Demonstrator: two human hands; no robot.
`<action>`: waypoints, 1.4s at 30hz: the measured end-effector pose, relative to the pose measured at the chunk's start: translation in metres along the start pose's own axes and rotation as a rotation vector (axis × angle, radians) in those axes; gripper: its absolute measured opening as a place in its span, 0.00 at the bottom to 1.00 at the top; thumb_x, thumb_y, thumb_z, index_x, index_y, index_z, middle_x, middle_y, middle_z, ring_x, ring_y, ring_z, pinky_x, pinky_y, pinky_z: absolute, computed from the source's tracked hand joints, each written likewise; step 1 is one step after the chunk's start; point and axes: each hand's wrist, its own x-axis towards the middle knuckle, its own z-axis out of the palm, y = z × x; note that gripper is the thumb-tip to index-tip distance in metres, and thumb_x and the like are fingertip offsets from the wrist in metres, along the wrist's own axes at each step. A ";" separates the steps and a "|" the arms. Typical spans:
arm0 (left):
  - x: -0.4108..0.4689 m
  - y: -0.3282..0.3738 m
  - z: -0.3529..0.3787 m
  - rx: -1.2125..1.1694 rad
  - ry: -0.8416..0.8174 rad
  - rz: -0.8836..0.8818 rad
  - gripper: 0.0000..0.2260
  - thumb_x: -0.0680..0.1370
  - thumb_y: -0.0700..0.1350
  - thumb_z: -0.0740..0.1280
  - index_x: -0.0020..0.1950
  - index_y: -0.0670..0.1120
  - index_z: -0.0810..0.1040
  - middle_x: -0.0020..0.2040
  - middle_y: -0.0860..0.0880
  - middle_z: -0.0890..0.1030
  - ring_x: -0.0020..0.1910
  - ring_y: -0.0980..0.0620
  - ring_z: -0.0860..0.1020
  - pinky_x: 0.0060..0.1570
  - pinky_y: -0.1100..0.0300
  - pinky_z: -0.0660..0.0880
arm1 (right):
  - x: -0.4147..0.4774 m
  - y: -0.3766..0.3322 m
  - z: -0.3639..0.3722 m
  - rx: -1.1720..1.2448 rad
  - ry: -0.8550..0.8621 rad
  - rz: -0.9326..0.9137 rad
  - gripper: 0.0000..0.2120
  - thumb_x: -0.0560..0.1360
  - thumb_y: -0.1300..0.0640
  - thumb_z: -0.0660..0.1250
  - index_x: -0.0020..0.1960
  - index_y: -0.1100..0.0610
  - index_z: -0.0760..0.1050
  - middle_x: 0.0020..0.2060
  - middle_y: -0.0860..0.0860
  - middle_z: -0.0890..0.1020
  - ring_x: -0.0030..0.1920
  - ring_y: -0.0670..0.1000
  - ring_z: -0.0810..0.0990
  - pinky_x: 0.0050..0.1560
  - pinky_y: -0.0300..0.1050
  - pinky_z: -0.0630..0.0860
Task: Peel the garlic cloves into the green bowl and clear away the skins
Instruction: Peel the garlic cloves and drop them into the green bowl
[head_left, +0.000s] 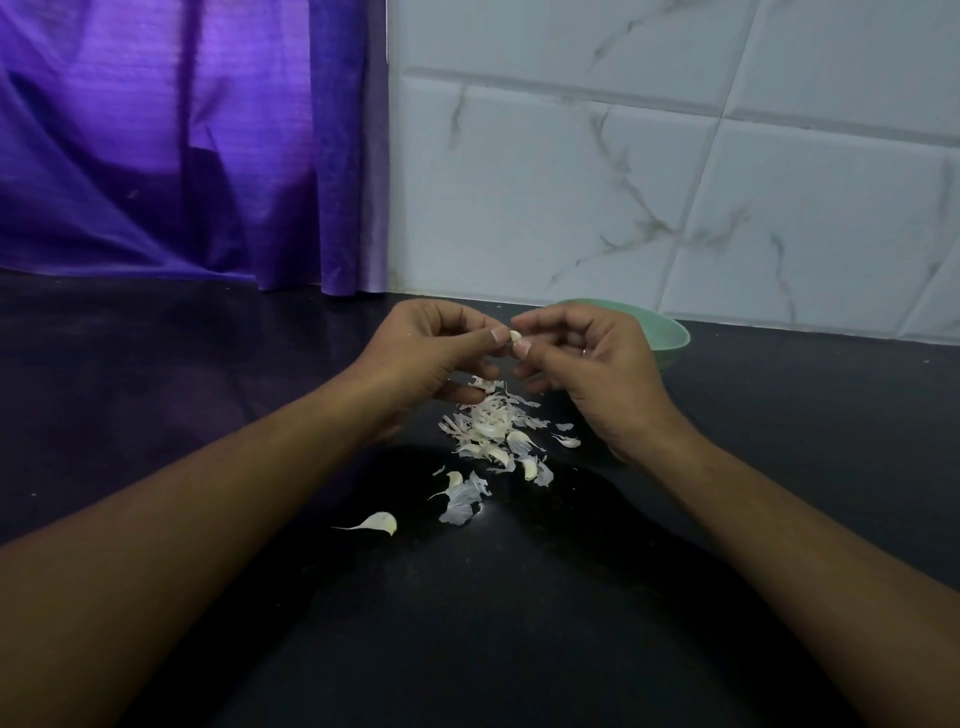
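Both the left hand (426, 353) and right hand (587, 364) pinch one small, pale garlic clove (515, 338) at the thumb tips. Papery white skins (488, 421) litter the glossy black counter (519, 597) below the grip; a smooth green bowl (675, 338) sits just behind.

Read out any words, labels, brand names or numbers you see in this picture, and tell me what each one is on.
There is no readable text anywhere in this view.
The green bowl, the marbled wall tiles, the purple curtain and the dark counter are all plain: no label, brand or number.
The ring on the right hand is too small to show any marking.
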 end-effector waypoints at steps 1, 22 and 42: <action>0.000 0.000 0.000 0.014 0.002 0.005 0.09 0.79 0.42 0.74 0.54 0.36 0.84 0.53 0.37 0.85 0.43 0.50 0.82 0.35 0.59 0.82 | 0.000 0.000 0.000 -0.005 -0.001 -0.001 0.06 0.77 0.68 0.73 0.52 0.62 0.82 0.40 0.62 0.86 0.37 0.52 0.85 0.40 0.47 0.84; 0.004 -0.002 0.006 -0.038 0.035 -0.120 0.04 0.78 0.38 0.72 0.48 0.37 0.84 0.42 0.42 0.84 0.40 0.52 0.84 0.34 0.60 0.83 | -0.002 0.000 0.001 0.085 -0.044 0.053 0.06 0.76 0.70 0.71 0.53 0.69 0.82 0.37 0.58 0.87 0.37 0.51 0.86 0.39 0.40 0.82; 0.005 -0.007 -0.001 0.289 0.004 0.027 0.06 0.80 0.39 0.69 0.48 0.36 0.81 0.40 0.43 0.83 0.38 0.51 0.84 0.36 0.53 0.82 | -0.001 -0.006 0.001 0.224 0.037 0.156 0.06 0.79 0.64 0.71 0.55 0.63 0.83 0.43 0.57 0.86 0.38 0.50 0.84 0.42 0.46 0.85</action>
